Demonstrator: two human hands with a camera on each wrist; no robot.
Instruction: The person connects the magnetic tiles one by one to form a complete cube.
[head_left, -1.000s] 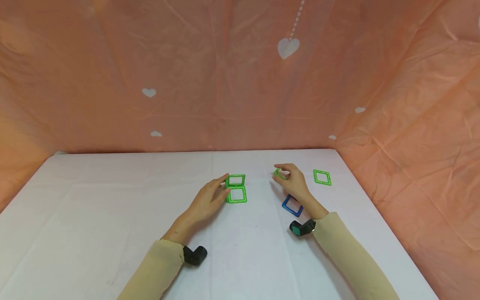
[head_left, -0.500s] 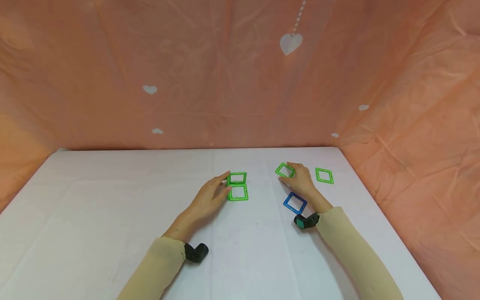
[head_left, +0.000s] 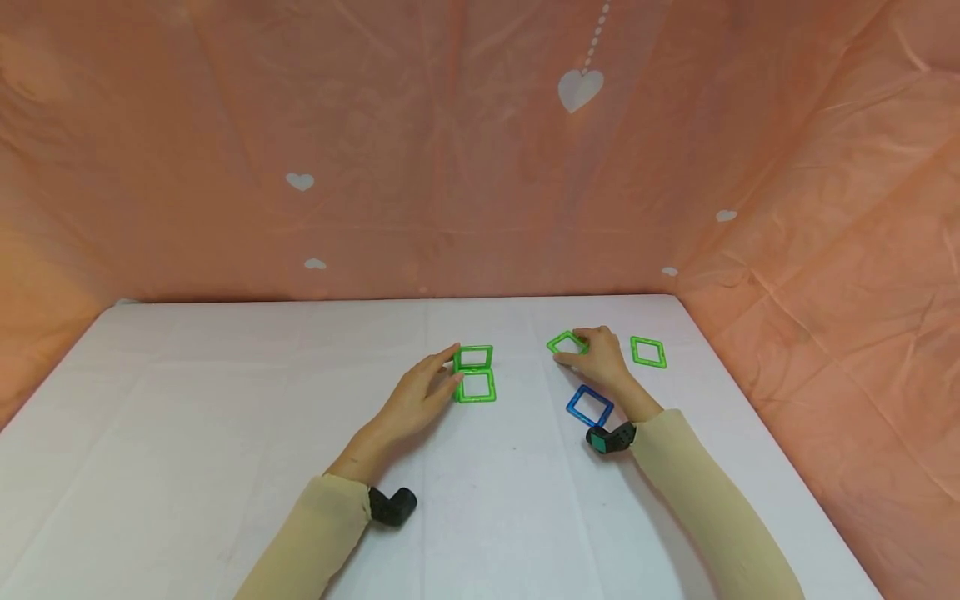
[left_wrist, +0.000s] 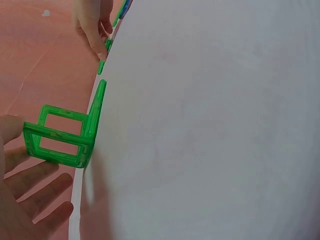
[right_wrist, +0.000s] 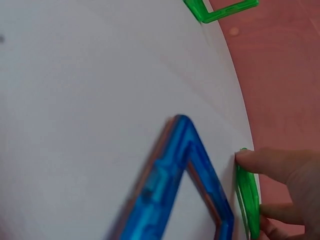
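Left hand [head_left: 411,400]: your thumb and index finger pinched the left wall of a green translucent plastic frame structure [head_left: 474,370] near its top corners, the other fingers spread loose; such a light hold probably steadied the wall without pushing it over.
Blue translucent plastic square frame [head_left: 575,396]: it lay beneath your right wrist, untouched by any finger, seemingly just set within reach.
Green structure: one square lay flat toward you, others stood upright behind and to the left, meeting at edges; the flat one likely served as a base.
Right hand [head_left: 597,360]: your thumb and fingertips pinched opposite edges of a green translucent plastic square frame [right_wrist: 248,195], perhaps to leave its other edges free; whether it cleared the surface, you couldn't tell.
Spare green translucent plastic square frame [head_left: 633,350]: it rested beyond your right hand, apart from everything, presumably out of the way.
White cloth-covered table [head_left: 247,433]: it ran back to an orange curtain with pale hearts [head_left: 420,150], giving the pieces a plain, level bed.
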